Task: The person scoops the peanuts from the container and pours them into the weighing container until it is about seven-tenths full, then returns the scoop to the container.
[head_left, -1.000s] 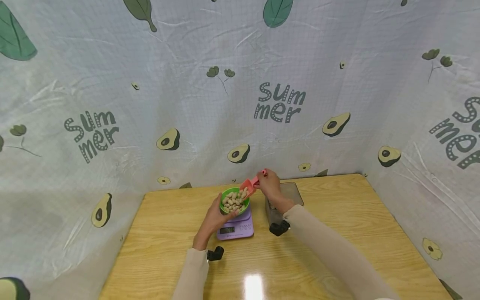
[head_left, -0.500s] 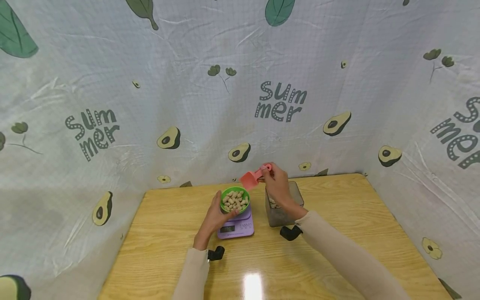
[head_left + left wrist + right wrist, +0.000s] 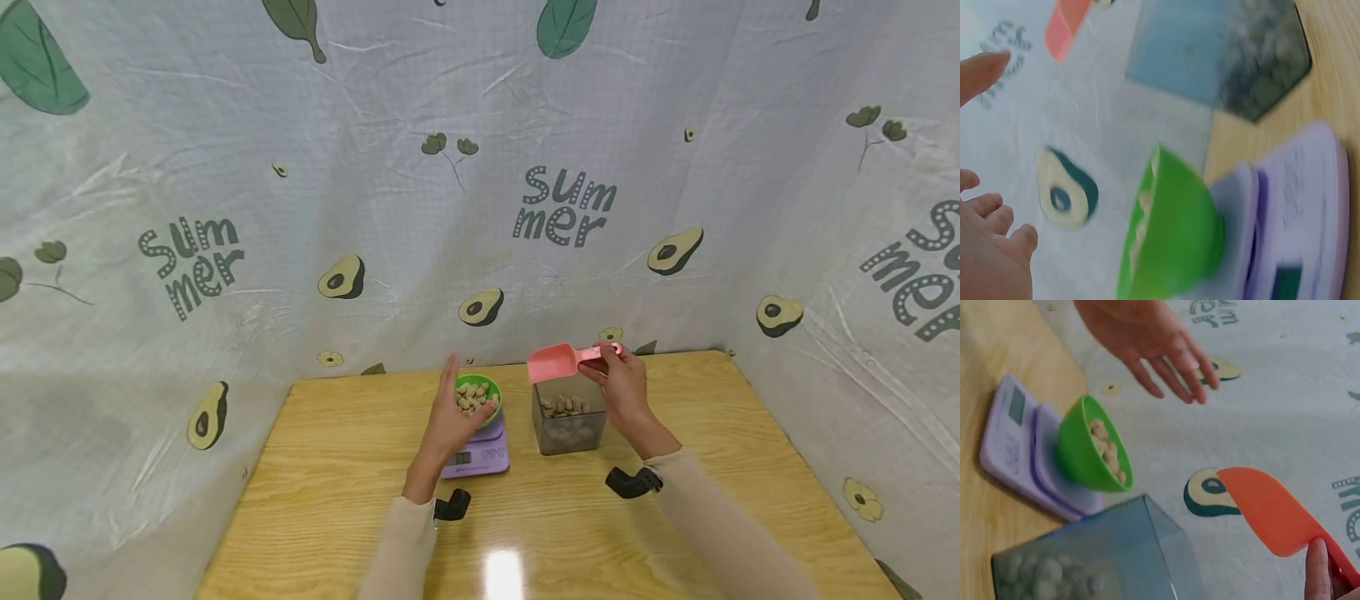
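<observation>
Nuts (image 3: 474,394) in bowl (image 3: 1075,450) on scale (image 3: 491,463), more left in box (image 3: 1104,540); filling looks well along. My left hand (image 3: 448,423) spread, off bowl; right hand (image 3: 627,390) pinches scoop (image 3: 552,363), seemingly empty.

A small screened-off work space: a pale, creased sheet (image 3: 405,208) printed with avocados (image 3: 481,307), leaves (image 3: 566,27) and the word "summer" (image 3: 564,207) hangs behind and along both sides of a shiny wooden table (image 3: 337,450). Whether a home or a workplace lies beyond cannot be told.
</observation>
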Demonstrator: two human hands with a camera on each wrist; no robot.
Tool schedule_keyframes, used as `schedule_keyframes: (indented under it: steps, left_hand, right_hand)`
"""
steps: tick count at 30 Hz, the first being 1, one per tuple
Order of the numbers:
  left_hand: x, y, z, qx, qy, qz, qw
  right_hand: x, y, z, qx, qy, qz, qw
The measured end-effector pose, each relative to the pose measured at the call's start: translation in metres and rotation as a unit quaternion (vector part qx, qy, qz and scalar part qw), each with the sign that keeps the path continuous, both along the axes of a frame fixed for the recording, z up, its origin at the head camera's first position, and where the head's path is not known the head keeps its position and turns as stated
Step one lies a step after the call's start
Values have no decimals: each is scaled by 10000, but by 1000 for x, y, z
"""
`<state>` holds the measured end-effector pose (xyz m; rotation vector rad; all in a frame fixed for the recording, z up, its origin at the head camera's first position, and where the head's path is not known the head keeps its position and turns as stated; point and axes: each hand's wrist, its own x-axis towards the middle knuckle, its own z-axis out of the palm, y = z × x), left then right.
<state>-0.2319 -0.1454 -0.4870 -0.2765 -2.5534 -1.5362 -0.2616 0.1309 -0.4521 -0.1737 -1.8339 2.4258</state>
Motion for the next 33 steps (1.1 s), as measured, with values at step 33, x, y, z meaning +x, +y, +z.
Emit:
schedule_keyframes:
  steps: [33]
  left_hand:
    - [-27, 96, -37, -404, -783, -1154, 9894]
  right_hand:
    - [-35, -2, -38, 5229, 2092, 957, 8208]
